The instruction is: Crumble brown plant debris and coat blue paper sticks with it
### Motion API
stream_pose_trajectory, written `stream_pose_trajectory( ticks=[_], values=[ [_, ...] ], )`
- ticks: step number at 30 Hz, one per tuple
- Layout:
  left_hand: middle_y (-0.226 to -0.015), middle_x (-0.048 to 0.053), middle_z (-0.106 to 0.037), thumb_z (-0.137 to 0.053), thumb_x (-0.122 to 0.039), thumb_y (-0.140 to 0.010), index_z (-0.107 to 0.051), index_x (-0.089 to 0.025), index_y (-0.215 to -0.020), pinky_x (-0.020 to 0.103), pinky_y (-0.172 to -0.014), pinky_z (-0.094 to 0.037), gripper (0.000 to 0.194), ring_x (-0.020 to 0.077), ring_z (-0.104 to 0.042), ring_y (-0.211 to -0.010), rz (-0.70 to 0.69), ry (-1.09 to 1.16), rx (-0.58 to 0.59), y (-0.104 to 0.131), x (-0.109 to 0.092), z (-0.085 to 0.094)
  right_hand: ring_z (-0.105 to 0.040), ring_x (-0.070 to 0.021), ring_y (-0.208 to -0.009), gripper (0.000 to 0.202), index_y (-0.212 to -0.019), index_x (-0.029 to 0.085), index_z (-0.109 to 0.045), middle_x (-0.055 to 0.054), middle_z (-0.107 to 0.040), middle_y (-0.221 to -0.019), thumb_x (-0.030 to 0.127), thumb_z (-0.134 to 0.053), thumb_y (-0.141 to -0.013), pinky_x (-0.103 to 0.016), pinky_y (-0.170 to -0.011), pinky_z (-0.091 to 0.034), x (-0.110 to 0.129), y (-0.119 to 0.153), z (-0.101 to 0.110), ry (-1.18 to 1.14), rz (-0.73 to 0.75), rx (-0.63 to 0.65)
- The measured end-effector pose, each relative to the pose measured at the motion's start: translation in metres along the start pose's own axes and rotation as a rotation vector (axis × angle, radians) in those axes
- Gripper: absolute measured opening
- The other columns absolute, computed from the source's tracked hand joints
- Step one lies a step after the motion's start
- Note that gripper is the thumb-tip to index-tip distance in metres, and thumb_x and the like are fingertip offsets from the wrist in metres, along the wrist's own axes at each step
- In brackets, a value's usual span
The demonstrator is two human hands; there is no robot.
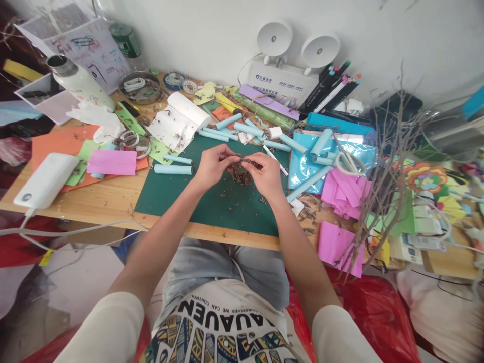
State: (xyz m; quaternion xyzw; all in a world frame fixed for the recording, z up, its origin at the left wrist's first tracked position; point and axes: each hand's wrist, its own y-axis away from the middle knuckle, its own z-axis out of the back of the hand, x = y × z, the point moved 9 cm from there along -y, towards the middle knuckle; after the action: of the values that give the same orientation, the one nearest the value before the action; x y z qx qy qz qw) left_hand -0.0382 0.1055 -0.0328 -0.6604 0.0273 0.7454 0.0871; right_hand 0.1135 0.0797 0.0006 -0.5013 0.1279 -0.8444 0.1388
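Observation:
Over the dark green mat (177,199), both hands pinch a small clump of brown, dry plant material (241,175). My left hand (212,167) grips its left side between thumb and fingers. From the other side, my right hand (265,174) holds it the same way, the two thumb tips close together. Part of the clump is hidden by the fingers. Brown crumbs lie scattered on the mat below. Rolled light blue paper tubes (173,169) rest at the mat's left, and several more lie beyond the hands.
Dry branches (393,186) rise at the right beside pink paper (340,242). Scissors (350,162) lie on a blue plastic packet (302,171). A white power bank (46,180) with a cable sits at the left edge, near an open bottle (81,83). An emergency light (282,75) stands behind.

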Motion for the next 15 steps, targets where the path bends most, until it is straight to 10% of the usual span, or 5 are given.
stream_pose_trajectory(
  ticks=[6, 15],
  values=[
    [-0.092, 0.005, -0.076, -0.063, -0.032, -0.085, -0.076, -0.017, -0.097, 0.028, -0.075, -0.052, 0.023, 0.0180, -0.068, -0.083, -0.121, -0.138, 0.027, 0.001, -0.008, -0.001, -0.067, -0.0204, -0.104, 0.036, -0.118, 0.028, -0.071, -0.003, -0.070, -0.117, 0.024, -0.069, -0.082, -0.035, -0.091, -0.055, 0.000, 0.001, -0.007, -0.105, 0.013, 0.028],
    [-0.077, 0.005, -0.073, -0.071, -0.035, -0.078, -0.075, -0.014, -0.084, 0.028, -0.068, -0.052, 0.022, 0.0164, -0.066, -0.070, -0.066, 0.007, -0.049, 0.002, -0.002, 0.006, -0.067, -0.0173, -0.072, 0.012, -0.088, 0.022, -0.077, -0.002, -0.076, -0.084, 0.026, -0.068, -0.082, -0.032, -0.072, -0.056, -0.011, 0.003, 0.007, -0.069, -0.099, -0.156]
  ],
)
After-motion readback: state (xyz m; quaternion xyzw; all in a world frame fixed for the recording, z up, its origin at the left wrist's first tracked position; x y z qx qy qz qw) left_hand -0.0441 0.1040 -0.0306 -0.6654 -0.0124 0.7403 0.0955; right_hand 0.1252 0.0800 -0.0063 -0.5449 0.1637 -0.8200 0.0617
